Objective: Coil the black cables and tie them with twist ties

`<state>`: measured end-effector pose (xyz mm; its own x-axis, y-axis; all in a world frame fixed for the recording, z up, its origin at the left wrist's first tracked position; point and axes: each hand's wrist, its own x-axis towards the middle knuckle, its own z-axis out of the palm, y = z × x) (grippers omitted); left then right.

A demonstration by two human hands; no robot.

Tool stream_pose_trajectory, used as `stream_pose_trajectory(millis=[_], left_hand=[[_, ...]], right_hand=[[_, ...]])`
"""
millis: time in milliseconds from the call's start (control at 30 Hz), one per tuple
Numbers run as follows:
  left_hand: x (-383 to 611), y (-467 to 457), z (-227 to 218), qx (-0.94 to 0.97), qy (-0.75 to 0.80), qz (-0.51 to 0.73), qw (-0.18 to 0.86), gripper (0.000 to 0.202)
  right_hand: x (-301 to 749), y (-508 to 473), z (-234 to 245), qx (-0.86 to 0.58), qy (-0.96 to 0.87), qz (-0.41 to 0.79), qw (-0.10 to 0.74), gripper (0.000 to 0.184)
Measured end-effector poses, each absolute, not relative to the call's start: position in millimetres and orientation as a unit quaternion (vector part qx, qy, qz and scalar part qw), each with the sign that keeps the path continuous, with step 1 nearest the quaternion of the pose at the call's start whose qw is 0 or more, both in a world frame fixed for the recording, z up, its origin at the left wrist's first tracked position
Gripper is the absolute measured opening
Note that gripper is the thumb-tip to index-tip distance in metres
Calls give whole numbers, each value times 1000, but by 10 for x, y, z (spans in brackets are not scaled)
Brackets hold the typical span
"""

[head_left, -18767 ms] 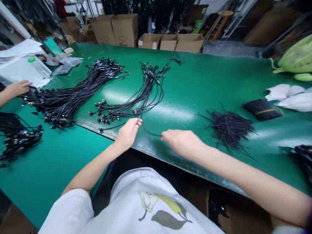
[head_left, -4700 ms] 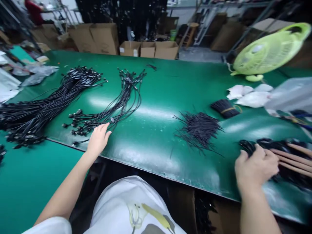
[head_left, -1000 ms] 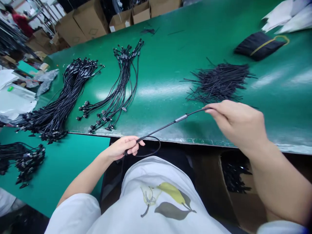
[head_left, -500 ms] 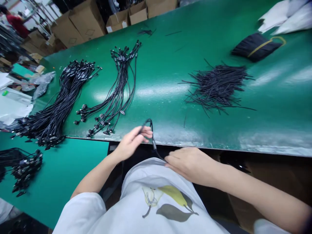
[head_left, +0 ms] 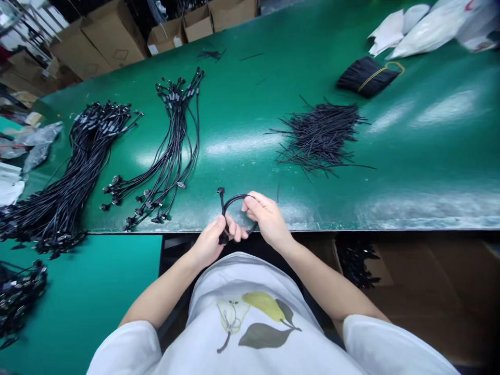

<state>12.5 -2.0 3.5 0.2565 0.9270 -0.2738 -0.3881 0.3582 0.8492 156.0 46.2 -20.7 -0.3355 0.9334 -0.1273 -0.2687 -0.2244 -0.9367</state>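
Note:
A black cable (head_left: 234, 198) is bent into a loop between my two hands, just over the front edge of the green table. My left hand (head_left: 214, 237) pinches it where its strands meet, and one connector sticks up above the fingers. On the loop's right side, the fingers of my right hand (head_left: 265, 214) are closed round the cable. To the left lies a bundle of similar black cables (head_left: 170, 140) with connectors at the ends. A heap of short black twist ties (head_left: 322, 136) lies to the right, beyond my right hand.
A larger cable bundle (head_left: 78, 172) lies at the far left, with more cables (head_left: 21, 297) on a lower green surface. A banded black bunch of ties (head_left: 367, 77) and white plastic bags (head_left: 433, 31) are at the back right. Cardboard boxes (head_left: 115, 39) stand behind the table.
My right hand has come up and left to the cable's loop. The cable is now coiled, with a connector upright above my left hand. The view has shifted a little to the right.

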Motion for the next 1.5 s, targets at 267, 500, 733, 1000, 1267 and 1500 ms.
stream_pose_trajectory(millis=[267, 500, 733, 1000, 1267, 1500], left_hand=[[22, -170, -150, 462, 481, 393, 633, 43], [-37, -126, -195, 571, 458, 275, 624, 50], [176, -277, -10, 223, 313, 305, 871, 50], [298, -281, 63, 189, 314, 301, 880, 39], [120, 138, 5, 139, 463, 524, 701, 36], [101, 141, -49, 150, 447, 510, 719, 28]], right_hand=[[1512, 323, -85, -273, -328, 785, 449, 36], [1272, 175, -51, -301, -390, 721, 487, 39], [1384, 413, 185, -222, -281, 839, 409, 53], [1425, 441, 127, -219, -398, 803, 386, 57], [1609, 324, -175, -314, -805, 243, 442, 23], [1481, 143, -340, -235, -881, 54, 407, 23]])
